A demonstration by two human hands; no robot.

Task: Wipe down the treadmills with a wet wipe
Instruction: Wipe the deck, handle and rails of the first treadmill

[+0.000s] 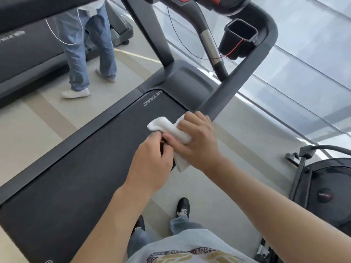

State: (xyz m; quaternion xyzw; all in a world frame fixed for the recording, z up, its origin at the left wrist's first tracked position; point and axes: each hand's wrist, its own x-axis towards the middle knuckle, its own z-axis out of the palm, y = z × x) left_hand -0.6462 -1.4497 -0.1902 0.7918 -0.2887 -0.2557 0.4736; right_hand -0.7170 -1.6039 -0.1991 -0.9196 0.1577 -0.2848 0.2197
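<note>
Right hand (197, 141) closed on the white wet wipe (171, 130), pressing it on the side rail. Left hand (152, 164) pinching the wipe's near edge. Below, the dark treadmill (79, 168) belt. Beside it, pale floor (237, 158).

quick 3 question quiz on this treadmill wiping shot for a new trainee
1. True or false: only one hand holds the white wipe.
2. What hangs beside the treadmill's console? A) black cup holder B) towel C) water bottle
3. What is the wipe over: belt or floor?

Key
1. False: the left hand and right hand both grip it.
2. A, the cup holder.
3. The belt, near its right edge.
</note>
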